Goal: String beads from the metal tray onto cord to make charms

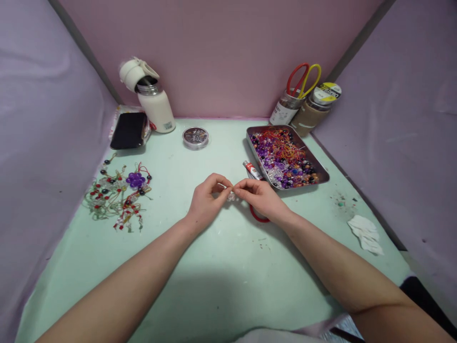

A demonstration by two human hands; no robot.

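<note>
L hand (209, 196) and R hand (262, 195) meet over mid-worktop (228, 267), thumb + forefinger of each pinched narrow on a small clear bead cluster (231, 196), which sits btwn and just under the fingertips; any thread there is too fine to make out. Main risk, I'd judge: a slip of either pinch, since the beads look tiny, slick and round, so they'd prob. drop and roll. Clear on pale green is also low contrast, so a lost bead could be hard to spot. The red loop handle (257, 216), partly under R hand, might snag a cuff-less wrist or thread. Materials: shallow metal-look tray (317, 159), rectangular w/ rounded corners, full of glossy purple, black, clear + orange beads and tangled red/yellow cord; purple flower-shaped piece (135, 179), shiny, lobed, next to knotted strung pieces (107, 190); soft crumpled white tissue (364, 233) far R; smooth matte cream bottle (156, 107) at back L.
</note>
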